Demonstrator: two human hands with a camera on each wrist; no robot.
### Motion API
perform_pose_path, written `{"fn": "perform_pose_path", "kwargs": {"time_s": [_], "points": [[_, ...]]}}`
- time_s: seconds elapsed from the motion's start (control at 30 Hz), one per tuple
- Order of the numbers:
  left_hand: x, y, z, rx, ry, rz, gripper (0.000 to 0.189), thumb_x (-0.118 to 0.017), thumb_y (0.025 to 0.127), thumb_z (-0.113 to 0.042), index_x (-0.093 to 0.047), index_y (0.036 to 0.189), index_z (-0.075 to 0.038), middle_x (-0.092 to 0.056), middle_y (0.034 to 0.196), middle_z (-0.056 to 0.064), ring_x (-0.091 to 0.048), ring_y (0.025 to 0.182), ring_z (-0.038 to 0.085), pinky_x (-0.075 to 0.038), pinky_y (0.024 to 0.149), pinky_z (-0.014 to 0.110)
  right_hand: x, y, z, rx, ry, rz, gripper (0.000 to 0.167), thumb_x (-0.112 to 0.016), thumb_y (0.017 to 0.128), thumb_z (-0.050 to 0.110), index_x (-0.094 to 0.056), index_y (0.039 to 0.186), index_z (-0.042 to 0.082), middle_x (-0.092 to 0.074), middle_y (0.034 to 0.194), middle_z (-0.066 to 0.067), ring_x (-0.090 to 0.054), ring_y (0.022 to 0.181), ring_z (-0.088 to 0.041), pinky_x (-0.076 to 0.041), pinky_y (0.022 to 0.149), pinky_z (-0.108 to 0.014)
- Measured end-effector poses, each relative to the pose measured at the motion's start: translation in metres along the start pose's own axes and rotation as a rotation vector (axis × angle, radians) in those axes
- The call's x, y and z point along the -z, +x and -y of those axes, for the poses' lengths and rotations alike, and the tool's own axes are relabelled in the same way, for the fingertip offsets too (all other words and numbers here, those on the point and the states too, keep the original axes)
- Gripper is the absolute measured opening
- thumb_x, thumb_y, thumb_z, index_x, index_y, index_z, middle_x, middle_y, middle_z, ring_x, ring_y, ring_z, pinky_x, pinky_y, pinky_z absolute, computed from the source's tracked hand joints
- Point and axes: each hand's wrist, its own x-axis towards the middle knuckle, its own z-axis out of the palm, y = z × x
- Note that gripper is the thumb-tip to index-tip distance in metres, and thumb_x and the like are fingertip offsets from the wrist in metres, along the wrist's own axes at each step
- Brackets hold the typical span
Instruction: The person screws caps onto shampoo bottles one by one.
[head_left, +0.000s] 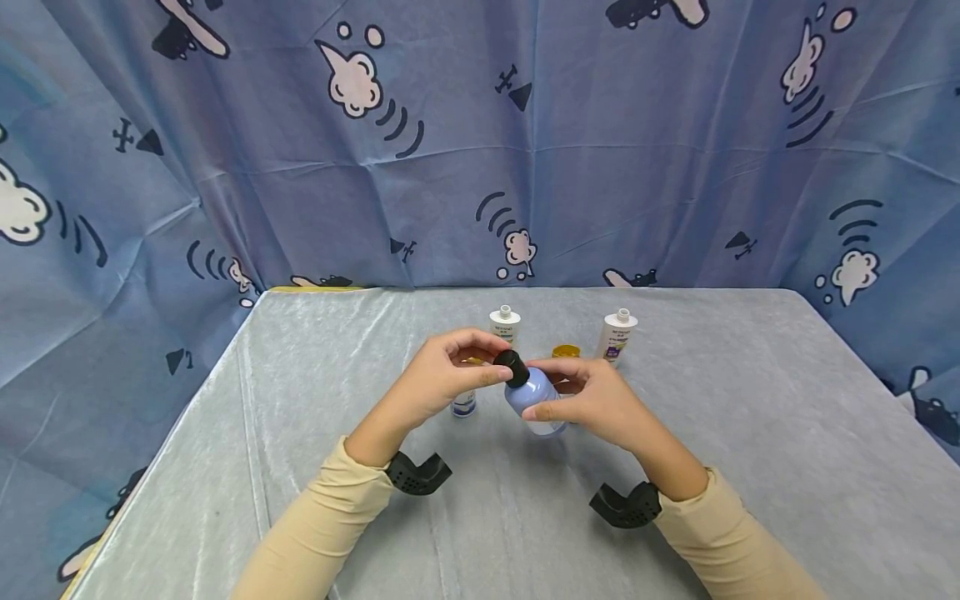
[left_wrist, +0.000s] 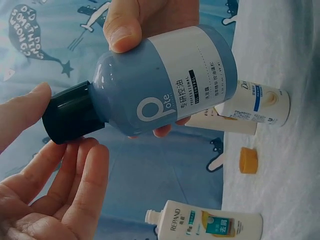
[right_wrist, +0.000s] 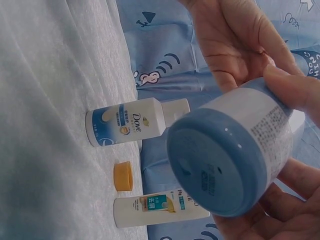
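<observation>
Both hands hold a blue bottle [head_left: 531,392] tilted above the table. My left hand [head_left: 461,364] pinches its black cap [left_wrist: 75,112] between thumb and fingers. The cap sits on the bottle's neck. My right hand [head_left: 592,398] grips the body, thumb on one side and fingers on the other. White label print faces the left wrist view, and the blue base [right_wrist: 217,162] faces the right wrist view. A white and blue Dove bottle [right_wrist: 132,121] stands on the table beyond, partly hidden by the left hand in the head view.
Two white bottles without caps, one left [head_left: 505,318] and one right [head_left: 618,333], stand farther back. A loose orange cap [right_wrist: 123,176] lies on the table. Another yellow top [head_left: 566,351] shows behind the right hand. Grey cloth [head_left: 360,533] covers the table; a patterned blue curtain [head_left: 450,167] hangs behind.
</observation>
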Motion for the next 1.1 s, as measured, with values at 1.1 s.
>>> {"fn": "perform_pose_path", "kwargs": {"time_s": [1.1], "points": [[0.0008,-0.0004,-0.0003,-0.008,-0.002,0.010,0.035,-0.075,0.087,-0.008,-0.066,0.120,-0.002,-0.069,0.114,0.012,-0.067,0.097,0.016,-0.057,0.087,0.028,-0.0011,0.0003,-0.0012,0.004,0.007,0.008,0.053,-0.086,0.077,0.020,-0.069,0.123,0.002,-0.069,0.117,-0.016,-0.064,0.102,-0.022,-0.056,0.083,-0.027]]}}
